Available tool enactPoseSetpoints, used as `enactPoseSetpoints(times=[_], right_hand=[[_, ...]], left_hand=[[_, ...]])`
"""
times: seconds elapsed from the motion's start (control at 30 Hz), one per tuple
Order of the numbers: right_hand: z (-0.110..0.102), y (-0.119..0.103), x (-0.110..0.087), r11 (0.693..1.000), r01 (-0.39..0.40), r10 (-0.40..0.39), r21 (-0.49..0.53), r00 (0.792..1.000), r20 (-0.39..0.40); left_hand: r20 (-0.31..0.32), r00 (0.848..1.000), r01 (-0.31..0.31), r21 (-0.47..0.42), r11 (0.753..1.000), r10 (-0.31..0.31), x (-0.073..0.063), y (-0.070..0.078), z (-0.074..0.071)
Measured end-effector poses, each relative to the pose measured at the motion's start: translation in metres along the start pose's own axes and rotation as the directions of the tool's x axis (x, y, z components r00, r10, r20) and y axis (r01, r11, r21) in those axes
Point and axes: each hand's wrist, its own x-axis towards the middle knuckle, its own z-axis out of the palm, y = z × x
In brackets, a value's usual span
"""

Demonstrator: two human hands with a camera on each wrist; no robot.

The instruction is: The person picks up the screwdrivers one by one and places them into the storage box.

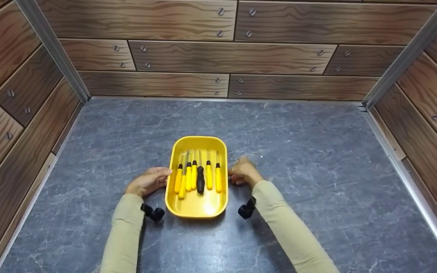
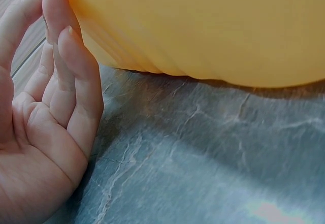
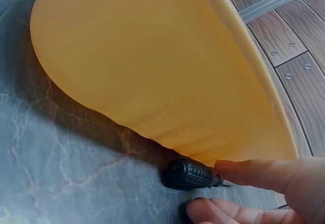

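Observation:
A yellow oblong tray point(image 1: 197, 206) holds several screwdrivers lying side by side, mostly yellow-handled, with one black-handled screwdriver point(image 1: 200, 180) among them. My left hand point(image 1: 151, 182) grips the tray's left rim, thumb at the rim and the other fingers against the outer side wall point(image 2: 177, 26). Along the tray's right side, my right hand point(image 1: 244, 171) is low near the tabletop, its fingers bent. In the right wrist view another screwdriver point(image 3: 188, 174) with a ribbed black handle lies against the tray's outer wall. The right thumb point(image 3: 254, 173) overlaps its shaft end; whether the fingers close round it I cannot tell.
The grey marbled tabletop point(image 1: 302, 140) is bounded by wood-patterned walls point(image 1: 233, 57) at the back and both sides, with metal strips along the corners. A black wrist mount point(image 1: 153, 213) sits by the left sleeve, and a second mount point(image 1: 247, 208) by the right.

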Motion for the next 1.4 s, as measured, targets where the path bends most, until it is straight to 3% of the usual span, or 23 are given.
enactPoseSetpoints(times=[0.23,0.47,0.67,0.9,1.4], right_hand=[[0.0023,0.0002,0.0018,1.0,-0.005,0.004,-0.028,0.999,-0.039],[0.0042,-0.0029,0.0017,0.984,-0.048,0.033,-0.173,0.996,-0.088],[0.004,-0.0044,-0.0009,0.974,-0.045,0.023,-0.22,0.995,-0.098],[0.0036,-0.0037,0.0,0.981,-0.042,0.022,-0.191,0.994,-0.104],[0.0033,0.0016,0.0032,0.995,-0.019,0.015,-0.097,0.999,-0.039]], left_hand=[[0.002,1.0,0.005,-0.004,1.0,-0.005,0.0011,0.0004,0.0],[0.002,1.0,0.014,0.021,1.0,-0.014,0.0024,0.0009,0.0009],[-0.012,1.0,0.018,0.032,0.999,-0.018,0.0029,0.0014,0.0015],[-0.019,1.0,0.013,0.031,0.999,-0.012,0.0028,0.0015,0.001],[-0.01,1.0,0.002,0.008,1.0,-0.002,0.0013,-0.0007,0.0001]])
